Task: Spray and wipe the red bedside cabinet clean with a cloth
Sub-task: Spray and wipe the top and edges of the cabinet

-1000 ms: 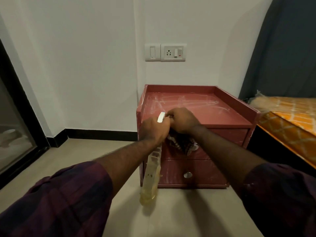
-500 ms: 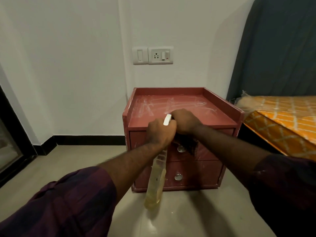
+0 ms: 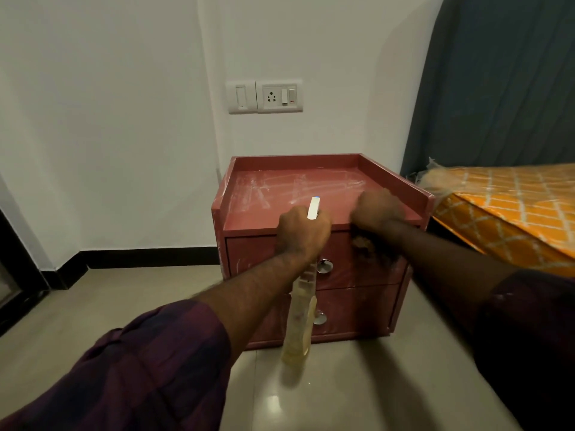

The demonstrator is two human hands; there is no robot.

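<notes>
Cabinet: the red bedside cabinet (image 3: pixel 280 189) stands on the floor (image 3: pixel 342 387) against the white wall, just beside the bed (image 3: pixel 504 209). Its top has a raised rim on three sides and is streaked with white smears.
Drawers: two, one above the other, each with a round metal knob; upper knob (image 3: pixel 325 265), lower knob (image 3: pixel 320 318).
Left hand: the left hand (image 3: pixel 303 233) is at the cabinet's front edge, its fingers curled round the neck of the spray bottle (image 3: pixel 298 321).
Spray bottle: it hangs down from the fist in front of the drawers; its clear body is yellowish, and its white nozzle head (image 3: pixel 313 207) sticks up above the knuckles over the cabinet top.
Right hand: the right hand (image 3: pixel 378 206) is blurred, over the front right part of the top. It looks closed on the cloth (image 3: pixel 370 247); single fingers cannot be made out.
Cloth: dark and patterned, it hangs below the right hand in front of the upper drawer.
Surroundings: a white switch and socket plate (image 3: pixel 266 96) is on the wall above the cabinet; a dark blue curtain (image 3: pixel 497 82) hangs behind the bed, which has an orange checked cover.
</notes>
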